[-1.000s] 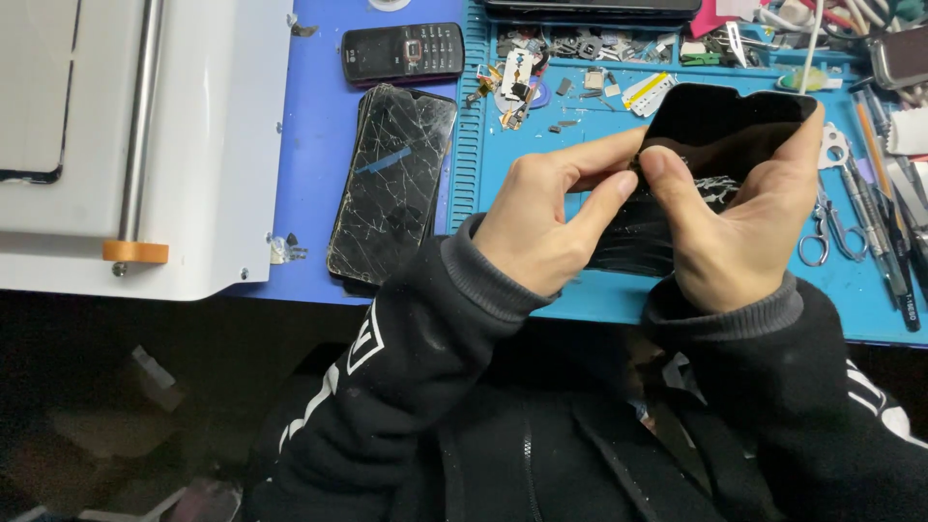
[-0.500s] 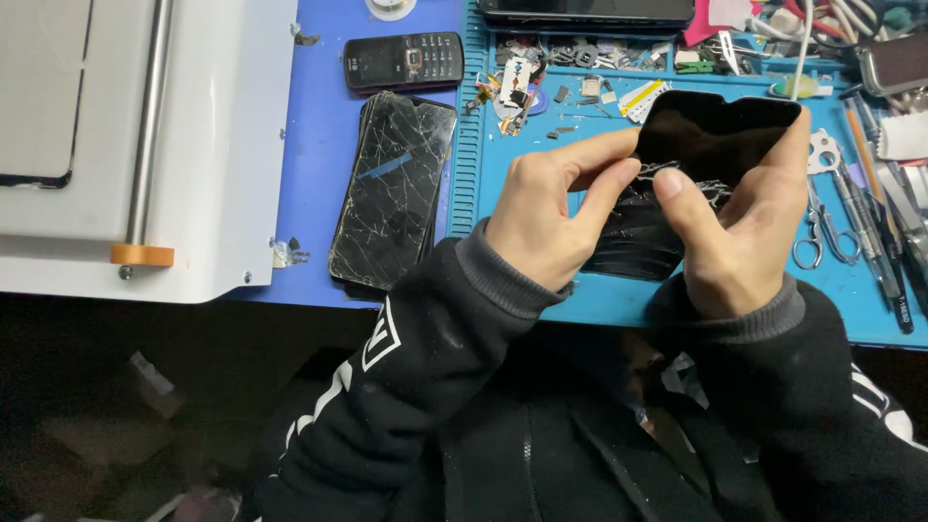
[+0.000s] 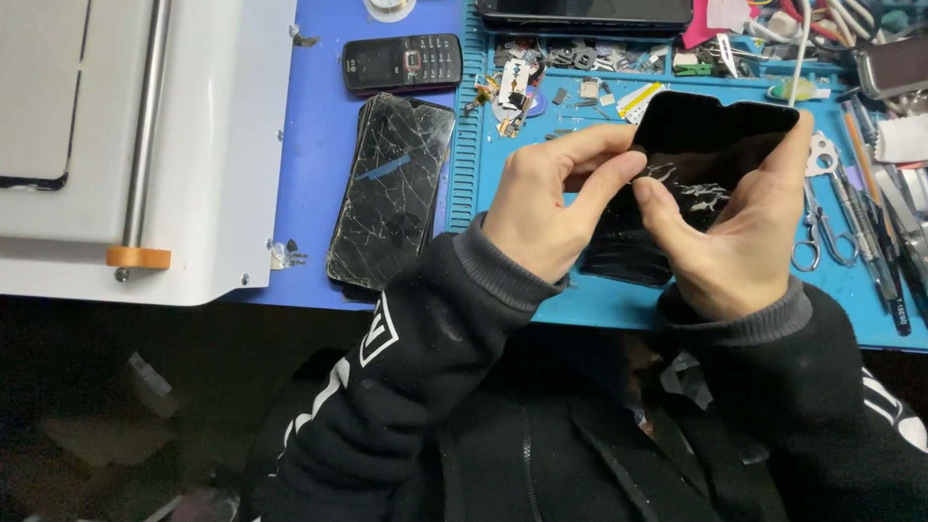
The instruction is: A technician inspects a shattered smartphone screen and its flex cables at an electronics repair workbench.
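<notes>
Both hands are up in the middle right of the frame, and they hold one thing between them: a black phone screen (image 3: 710,159) with white cracks on its glass. The right hand (image 3: 739,242) grips the screen along its right edge, with the fingers curled up behind it and the thumb pressed on the front. The left hand (image 3: 551,208) comes in from the left side. Its thumb and first finger are pinched close together at the cracked spot in the middle of the glass. I cannot tell if they have hold of a tiny bit of glass or only press on it.

The screen stands a little tilted. Its long side runs from the upper right of the frame down toward the lower middle, so the top end points away from the person and the bottom end sits low between the two wrists. The cracked spot lies just to the right of the left fingertips and right above the right thumb, so both hands are touching it.

Under the hands is a blue work mat (image 3: 541,300). To the left of the hands, well apart, lies another smashed phone (image 3: 391,188), face up. Above that is a small black phone with buttons (image 3: 403,61). Scissors (image 3: 807,246) and thin tools (image 3: 870,222) lie at the right edge. A big white machine (image 3: 222,145) fills the upper left.
</notes>
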